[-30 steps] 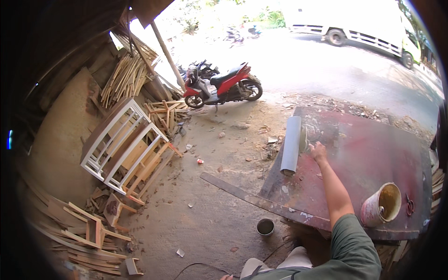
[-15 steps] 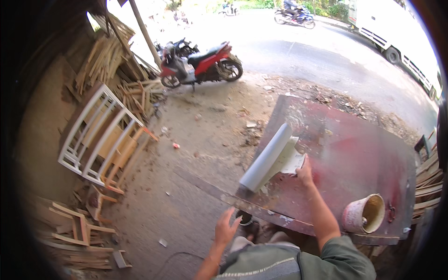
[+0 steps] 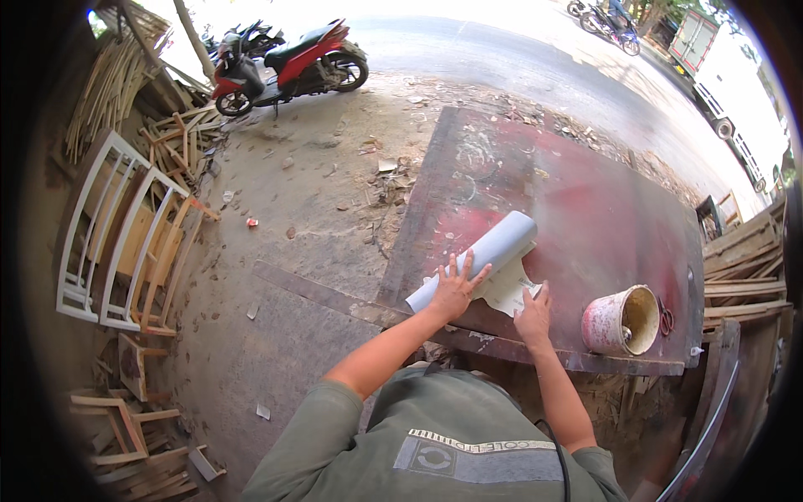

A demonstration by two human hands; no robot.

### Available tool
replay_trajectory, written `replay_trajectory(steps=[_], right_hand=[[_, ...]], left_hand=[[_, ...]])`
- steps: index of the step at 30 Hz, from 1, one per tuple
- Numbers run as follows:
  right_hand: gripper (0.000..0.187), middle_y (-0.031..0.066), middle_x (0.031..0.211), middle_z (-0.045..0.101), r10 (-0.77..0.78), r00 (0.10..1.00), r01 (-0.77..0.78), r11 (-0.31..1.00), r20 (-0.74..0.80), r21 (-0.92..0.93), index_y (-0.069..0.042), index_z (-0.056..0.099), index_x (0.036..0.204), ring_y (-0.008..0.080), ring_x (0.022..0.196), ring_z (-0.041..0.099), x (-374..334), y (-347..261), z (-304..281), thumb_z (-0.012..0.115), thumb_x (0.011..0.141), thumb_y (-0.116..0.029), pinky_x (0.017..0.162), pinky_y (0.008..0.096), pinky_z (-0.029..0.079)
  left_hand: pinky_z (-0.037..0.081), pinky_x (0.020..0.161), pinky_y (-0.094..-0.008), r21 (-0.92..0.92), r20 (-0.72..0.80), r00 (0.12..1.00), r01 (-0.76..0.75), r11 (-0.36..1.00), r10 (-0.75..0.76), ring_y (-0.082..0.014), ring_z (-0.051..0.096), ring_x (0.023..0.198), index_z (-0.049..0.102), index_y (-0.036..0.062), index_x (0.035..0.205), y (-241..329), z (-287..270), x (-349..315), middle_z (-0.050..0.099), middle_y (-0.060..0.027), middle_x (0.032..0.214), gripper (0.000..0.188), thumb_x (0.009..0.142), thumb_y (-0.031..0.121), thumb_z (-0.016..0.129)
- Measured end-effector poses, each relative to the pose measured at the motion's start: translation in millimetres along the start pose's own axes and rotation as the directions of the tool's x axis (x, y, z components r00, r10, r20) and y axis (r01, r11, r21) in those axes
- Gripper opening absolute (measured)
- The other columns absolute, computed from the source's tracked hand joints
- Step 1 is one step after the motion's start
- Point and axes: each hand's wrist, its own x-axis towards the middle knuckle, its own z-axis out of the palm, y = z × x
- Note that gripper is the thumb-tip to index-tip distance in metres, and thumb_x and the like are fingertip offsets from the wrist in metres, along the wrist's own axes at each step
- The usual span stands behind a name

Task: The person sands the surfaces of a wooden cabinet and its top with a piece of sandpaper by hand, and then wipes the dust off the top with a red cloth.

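A light grey-blue roll of sheet material point(image 3: 502, 238) lies slantwise near the front left edge of a worn, red-stained tabletop point(image 3: 602, 209). Its loose end, a whitish flap point(image 3: 504, 289) with a ragged edge, comes out on the roll's right side. My left hand point(image 3: 452, 290) rests on the near part of the roll, fingers spread, not gripping it. At the flap's right edge, my right hand point(image 3: 533, 316) is closed in a pinch on the sheet.
A paint-smeared bucket point(image 3: 602, 325) and scissors point(image 3: 666, 318) stand right of my right hand. Wooden frames point(image 3: 125, 243) and timber scraps point(image 3: 138, 443) lie at left, with planks point(image 3: 744, 289) at right. A red scooter point(image 3: 305, 63) is parked beyond; a truck point(image 3: 719, 100) is on the road.
My left hand has come up from in front of the tabletop onto the roll. My right hand still holds the flap, now nearer the front edge. The whole view has shifted.
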Motion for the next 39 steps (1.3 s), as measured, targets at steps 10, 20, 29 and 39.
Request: replay_trajectory(steps=[10, 20, 29, 39], right_hand=[[0.045, 0.0356, 0.133, 0.061, -0.129, 0.921, 0.335, 0.743, 0.367, -0.579, 0.008, 0.07, 0.124, 0.0539, 0.129, 0.054, 21, -44, 64, 0.055, 0.096, -0.023, 0.107, 0.0711, 0.038], [0.031, 0.0256, 0.092, 0.076, -0.146, 0.883, 0.381, 0.778, 0.446, -0.499, 0.003, 0.078, 0.104, 0.0461, 0.082, 0.076, 59, -25, 127, 0.061, 0.088, -0.018, 0.061, 0.0546, 0.061], [0.018, 0.0233, 0.081, 0.073, -0.473, 0.83, 0.5, 0.866, 0.298, -0.018, -0.002, 0.078, 0.083, 0.0413, 0.077, 0.073, 95, 34, 63, 0.066, 0.085, -0.016, 0.076, 0.0519, 0.059], [0.025, 0.0188, 0.085, 0.076, -0.038, 0.999, 0.037, 0.968, 0.001, 0.246, 0.001, 0.077, 0.086, 0.0287, 0.075, 0.073, 167, 170, -6, 0.07, 0.088, -0.023, 0.073, 0.0437, 0.056]], left_hand=[[0.044, 0.106, -0.0651, -0.209, 0.176, 0.984, 0.058, 0.976, -0.02, -0.0535, 0.04, 0.141, 0.015, 0.0354, 0.168, -16, -26, 14, 0.013, -0.03, 0.168, 0.117, 0.075, 0.033, 0.085], [0.033, 0.104, -0.0833, 0.06, -0.041, 0.98, -0.191, 0.98, 0.193, -0.056, 0.014, 0.154, 0.038, 0.0352, 0.162, -14, 5, -2, 0.004, -0.0103, 0.176, 0.081, 0.088, 0.025, 0.069], [0.033, 0.1, -0.0868, 0.116, -0.025, 0.978, -0.204, 0.972, 0.208, -0.0567, 0.012, 0.154, 0.059, 0.0351, 0.148, -4, 30, -11, 0.003, -0.0039, 0.176, 0.054, 0.096, 0.021, 0.056], [0.036, 0.096, -0.0853, 0.103, -0.012, 0.976, -0.216, 0.971, 0.218, -0.0576, 0.014, 0.152, 0.063, 0.0365, 0.143, -6, 39, -4, 0.007, -0.0048, 0.176, 0.047, 0.098, 0.025, 0.056]])
